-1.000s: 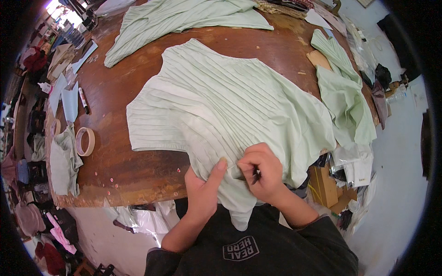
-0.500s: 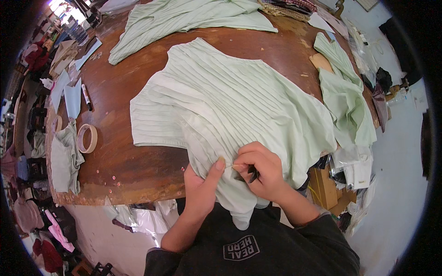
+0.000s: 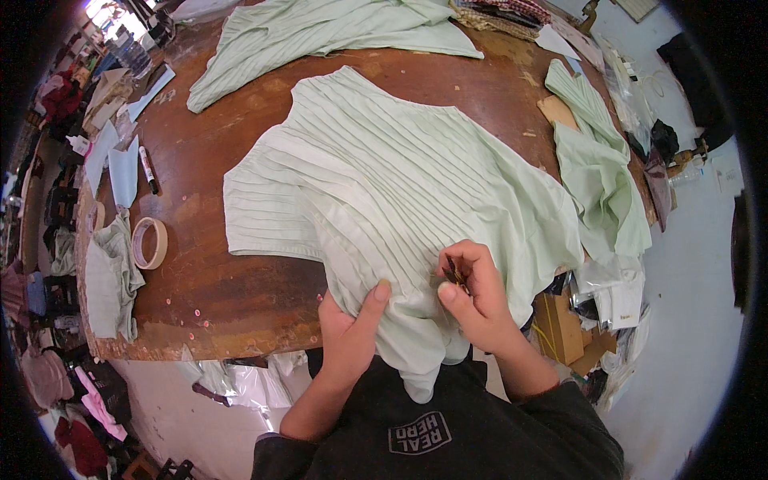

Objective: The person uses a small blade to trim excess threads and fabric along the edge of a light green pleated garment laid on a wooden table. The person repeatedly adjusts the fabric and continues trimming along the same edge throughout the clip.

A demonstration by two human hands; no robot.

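Observation:
A pale green pleated garment (image 3: 376,176) lies spread over the near middle of the table, its lower end hanging off the front edge towards me. My left hand (image 3: 352,324) grips a fold of it, thumb on top and fingers underneath, hidden by the cloth. Just to the right, my right hand (image 3: 480,300) is curled around small dark thread snips (image 3: 456,274), held above the fabric and apart from the left hand.
On the wooden table (image 3: 192,280) at left are a masking tape roll (image 3: 150,243), a marker (image 3: 149,170) and folded grey-green cloth (image 3: 112,280). More green garments lie at the back (image 3: 320,36) and right (image 3: 600,176). A cardboard box (image 3: 560,328) stands below the right edge.
My right hand has moved right and slightly up, away from the left thumb, and the snips now show more plainly in it. My left hand keeps its hold on the cloth.

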